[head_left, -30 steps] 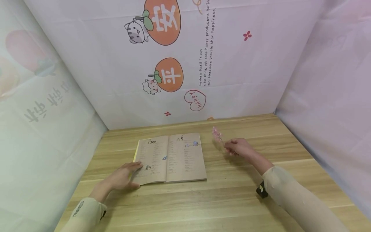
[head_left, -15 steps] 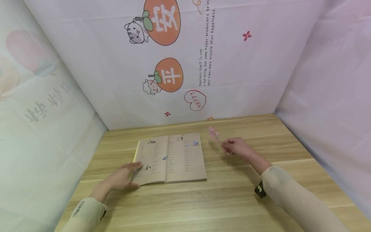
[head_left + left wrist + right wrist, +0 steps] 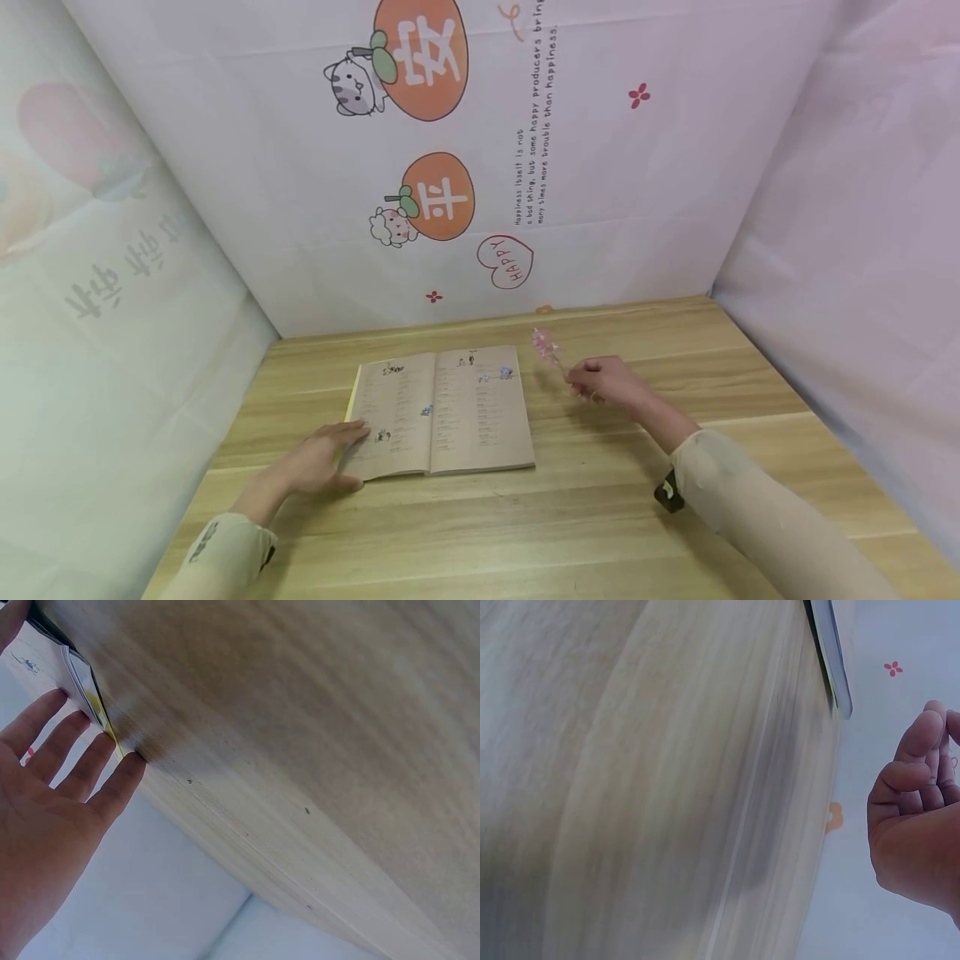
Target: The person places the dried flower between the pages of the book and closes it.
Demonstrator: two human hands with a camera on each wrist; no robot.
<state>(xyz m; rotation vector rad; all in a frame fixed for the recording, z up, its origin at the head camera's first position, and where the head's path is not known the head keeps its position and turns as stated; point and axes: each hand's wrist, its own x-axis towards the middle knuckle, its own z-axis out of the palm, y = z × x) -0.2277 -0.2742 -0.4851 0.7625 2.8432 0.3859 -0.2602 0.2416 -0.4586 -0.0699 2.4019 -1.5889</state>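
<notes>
An open book (image 3: 480,425) lies on the wooden table, its pages showing printed columns and small drawings. My left hand (image 3: 318,458) rests at the book's lower left corner, fingers spread on the page and along its edge; in the left wrist view the straight fingers (image 3: 90,765) touch the book's side (image 3: 94,694). To the right of the book, my right hand (image 3: 603,382) pinches a pink flower sprig (image 3: 545,343) by its thin stem, blossoms pointing up and left. In the right wrist view the right hand (image 3: 915,795) has curled fingers, and the sprig is hidden there.
The wooden table (image 3: 465,542) extends in front of the book and to both sides. White printed cloth (image 3: 585,167) hangs behind the table, with further cloth walls at left (image 3: 90,375) and right (image 3: 847,250).
My right hand has moved slightly left, bringing the flower sprig closer to the book's right page. My left hand and the book have stayed in place.
</notes>
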